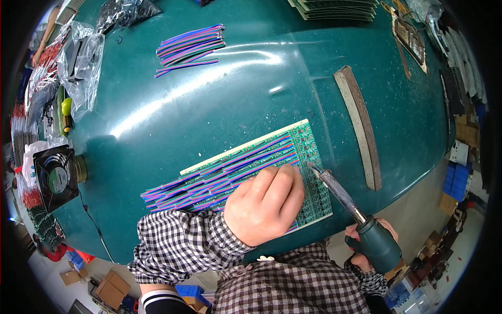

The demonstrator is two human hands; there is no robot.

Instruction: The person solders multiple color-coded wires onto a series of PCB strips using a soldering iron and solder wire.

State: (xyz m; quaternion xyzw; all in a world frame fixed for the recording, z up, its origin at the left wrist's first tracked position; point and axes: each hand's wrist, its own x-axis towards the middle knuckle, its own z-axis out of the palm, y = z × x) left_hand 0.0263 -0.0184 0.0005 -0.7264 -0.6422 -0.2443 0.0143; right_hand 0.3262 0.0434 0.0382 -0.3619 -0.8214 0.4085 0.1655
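A green circuit board panel with a pale edge strip lies on the table near me. Rows of thin coloured wires, blue, red, green and black, stretch leftward across it, with their right ends at the board's small pads. My left hand rests over the panel, fingers curled together at the wire ends; a wire appears pinched there, though the fingertips are mostly hidden. My right hand is wrapped round the dark green handle of a soldering iron. The iron's tip is beside my left fingertips, above the board.
A bundle of similar wires lies farther back. To the right is a curved grey-brown strip; stacked circuit panels stand at the far edge. A small black fan with a cable, plastic bags and more wire bundles line the left.
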